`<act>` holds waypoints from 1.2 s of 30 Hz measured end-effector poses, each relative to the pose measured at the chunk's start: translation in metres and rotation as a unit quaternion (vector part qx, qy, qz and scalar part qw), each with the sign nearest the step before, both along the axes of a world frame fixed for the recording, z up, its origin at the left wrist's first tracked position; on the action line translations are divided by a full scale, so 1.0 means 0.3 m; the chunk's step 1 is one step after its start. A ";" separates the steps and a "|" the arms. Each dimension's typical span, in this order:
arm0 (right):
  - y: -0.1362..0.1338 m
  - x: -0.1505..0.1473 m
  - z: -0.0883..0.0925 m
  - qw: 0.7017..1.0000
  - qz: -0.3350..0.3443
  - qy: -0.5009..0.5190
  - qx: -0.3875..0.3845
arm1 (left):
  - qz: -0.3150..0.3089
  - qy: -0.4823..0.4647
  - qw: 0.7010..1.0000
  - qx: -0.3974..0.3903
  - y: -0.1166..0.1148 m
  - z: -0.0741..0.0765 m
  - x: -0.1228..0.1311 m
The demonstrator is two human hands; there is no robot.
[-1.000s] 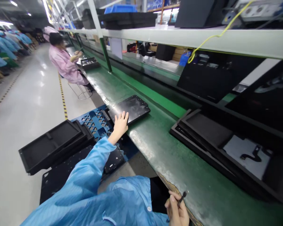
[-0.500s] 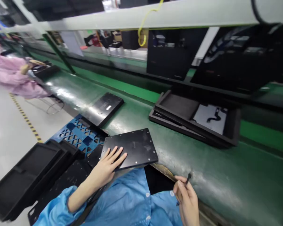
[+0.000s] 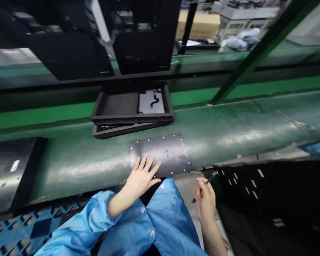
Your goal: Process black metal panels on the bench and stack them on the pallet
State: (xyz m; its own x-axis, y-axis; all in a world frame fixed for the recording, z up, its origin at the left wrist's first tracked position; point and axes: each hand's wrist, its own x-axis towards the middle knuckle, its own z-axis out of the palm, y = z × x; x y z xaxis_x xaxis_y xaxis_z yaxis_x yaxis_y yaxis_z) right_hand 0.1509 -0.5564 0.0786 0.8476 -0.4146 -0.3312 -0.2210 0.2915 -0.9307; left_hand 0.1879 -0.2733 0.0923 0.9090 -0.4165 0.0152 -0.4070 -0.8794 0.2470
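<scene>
A flat dark metal plate with small holes along its edges lies on the green conveyor belt right in front of me. My left hand rests flat on the plate's near left corner, fingers spread. Held over my lap near the belt's front edge, my right hand is closed on a thin dark pen-like tool. Behind the plate sit two stacked black trays; the top one holds a pale sheet with a black flex part.
Another dark plate lies on the belt at far left. A blue pallet is below at lower left. A black perforated stack stands at my right. Black housings lean on the rack behind the belt.
My left hand has slid the plate along the belt from my far left to directly in front of me. My view turned right. The right hand kept hold of the tool.
</scene>
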 end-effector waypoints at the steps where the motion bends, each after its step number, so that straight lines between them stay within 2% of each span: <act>1: -0.007 -0.015 -0.009 1.000 0.006 0.012 -0.004 | 0.009 0.003 1.000 -0.006 -0.029 0.006 0.027; 5: 0.010 -0.072 -0.049 0.994 0.101 0.050 0.014 | 0.028 0.013 1.000 0.004 -0.105 0.039 0.108; 7: 0.032 -0.094 -0.075 0.986 0.158 0.044 0.028 | 0.023 0.019 0.999 0.022 -0.118 0.059 0.148; 9: 0.049 -0.105 -0.108 0.982 0.186 0.030 0.015 | 0.010 0.012 0.999 0.033 -0.120 0.073 0.197; 12: 0.051 -0.099 -0.169 0.979 0.190 0.005 -0.068 | 0.002 -0.007 1.000 0.026 -0.128 0.074 0.293; 14: 0.038 -0.087 -0.207 0.976 0.182 -0.007 -0.120 | 0.018 -0.011 0.999 0.024 -0.151 0.064 0.366; 17: 0.013 -0.073 -0.242 0.977 0.176 -0.003 -0.124 | 0.044 -0.028 0.999 0.014 -0.215 0.040 0.467; 20: -0.009 -0.069 -0.247 0.974 0.196 -0.002 -0.115 | 0.051 -0.056 0.997 -0.020 -0.276 0.017 0.534; 23: -0.020 -0.069 -0.242 0.973 0.189 -0.016 -0.129 | 0.045 -0.079 0.995 -0.040 -0.295 0.004 0.556; 27: -0.017 -0.066 -0.248 0.976 0.174 -0.017 -0.132 | 0.021 -0.078 0.996 -0.039 -0.278 0.006 0.549; 36: 0.006 -0.053 -0.294 0.975 0.123 -0.048 -0.177 | 0.008 -0.079 0.996 -0.028 -0.274 0.008 0.542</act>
State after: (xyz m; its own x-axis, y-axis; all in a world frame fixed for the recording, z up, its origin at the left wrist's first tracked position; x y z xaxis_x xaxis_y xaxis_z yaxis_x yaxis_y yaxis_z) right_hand 0.1350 -0.5547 -0.0095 0.9558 -0.2689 -0.1190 -0.1510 -0.1018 -0.9833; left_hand 0.3505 -0.3555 0.0947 0.8999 -0.3961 0.1822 -0.4307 -0.8728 0.2297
